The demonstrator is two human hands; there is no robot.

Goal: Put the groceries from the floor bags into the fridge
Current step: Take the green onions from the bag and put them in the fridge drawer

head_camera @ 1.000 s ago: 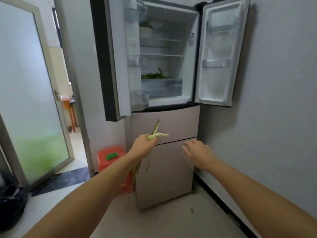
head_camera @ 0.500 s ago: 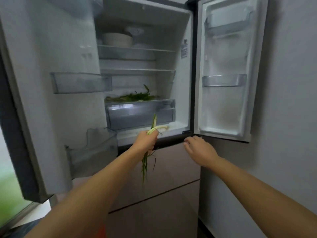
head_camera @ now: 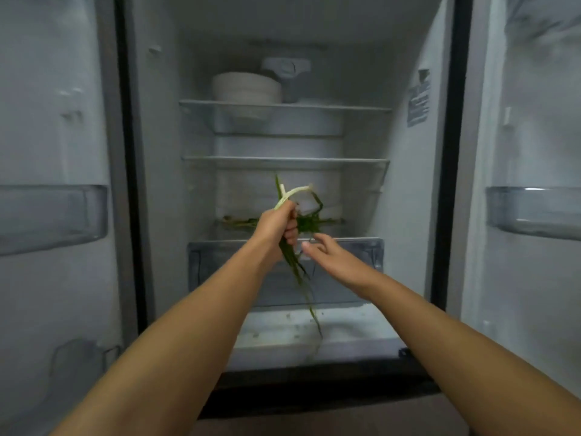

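Gripping that bunch of green onions (head_camera: 290,258) in your left hand (head_camera: 273,229), you've got the fingers curled tight round the stalks, with the pale ends arcing up above the fist and the long green tails dangling down in front of the crisper drawer (head_camera: 352,262). Your right hand (head_camera: 327,254) sits just right of the bunch, fingers loose and spread, holding nothing. Can't tell if a fingertip is brushing the leaves or just close to them.

Moving out from there: more greens (head_camera: 309,222) are already lying on the shelf directly above the crisper drawer, right behind your fist. Further above the drawer there's a bare glass shelf, then a top shelf with a stack of white bowls (head_camera: 246,88). Both fridge doors are swung open either side of the drawer, each with a door bin (head_camera: 52,215) roughly level with your hands.

My read is you're at the placing step for this bunch, so the fridge (head_camera: 408,190) end of the job. Next move probably wants the right hand gathering those dangling tails so they don't snag the drawer's front edge, then laying the lot down with the greens above it.
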